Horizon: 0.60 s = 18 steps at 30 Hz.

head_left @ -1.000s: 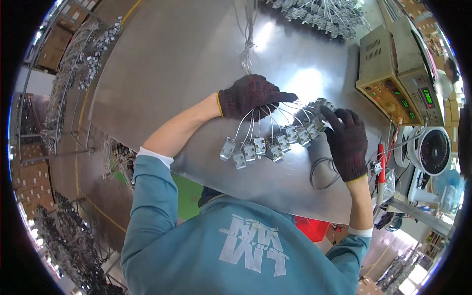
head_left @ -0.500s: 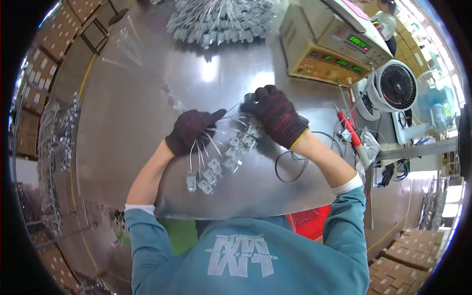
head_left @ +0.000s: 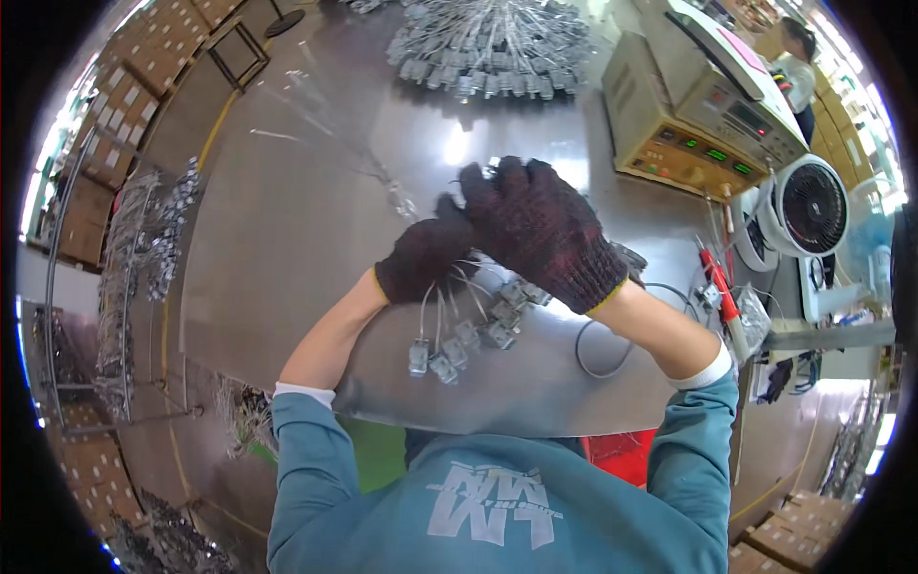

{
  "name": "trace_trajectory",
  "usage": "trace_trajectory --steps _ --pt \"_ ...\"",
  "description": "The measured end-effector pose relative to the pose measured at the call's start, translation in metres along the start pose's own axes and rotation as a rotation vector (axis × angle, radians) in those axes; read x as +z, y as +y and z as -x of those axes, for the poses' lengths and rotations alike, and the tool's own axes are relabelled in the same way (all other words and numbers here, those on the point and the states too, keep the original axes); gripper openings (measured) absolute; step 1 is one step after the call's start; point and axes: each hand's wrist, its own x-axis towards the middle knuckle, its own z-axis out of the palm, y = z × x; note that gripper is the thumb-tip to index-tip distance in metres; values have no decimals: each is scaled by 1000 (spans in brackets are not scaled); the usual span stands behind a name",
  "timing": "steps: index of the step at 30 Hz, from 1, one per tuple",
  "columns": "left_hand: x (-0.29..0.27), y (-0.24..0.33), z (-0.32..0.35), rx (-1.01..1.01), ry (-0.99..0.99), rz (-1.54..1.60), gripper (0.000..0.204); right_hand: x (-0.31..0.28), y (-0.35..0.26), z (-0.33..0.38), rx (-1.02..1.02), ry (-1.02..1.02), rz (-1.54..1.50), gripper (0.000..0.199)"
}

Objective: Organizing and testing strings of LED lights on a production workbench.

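Both of my hands wear dark maroon knitted gloves and meet over the middle of the metal table [head_left: 296,239]. My left hand [head_left: 426,253] is closed around a bunch of white wires. From it hang several small translucent grey connectors [head_left: 454,352], fanned out toward the table's near edge. More connectors [head_left: 516,297] lie under my right palm. My right hand [head_left: 545,230] is closed just above and against the left one, its fingers curled. A small shiny bit shows past its fingertips, but what it grips is hidden.
A large heap of wired connectors [head_left: 492,57] lies at the far side. Beige test instruments [head_left: 688,143], a white fan [head_left: 811,196] and a red-handled probe [head_left: 719,285] stand or lie to the right. A thin grey cable [head_left: 585,364] loops beside my right forearm.
My hands have come together, the right now overlapping the left, where they were apart with a wire stretched between them. The view has shifted, so the surroundings sit further right.
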Motion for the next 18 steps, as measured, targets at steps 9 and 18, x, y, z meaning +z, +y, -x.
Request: trace_trajectory --steps 9,18 --pt "0 38 1 300 276 -374 35 23 -40 -33 -439 148 -279 28" --pt "-18 54 -22 112 112 -230 22 37 92 151 433 75 -240 35"
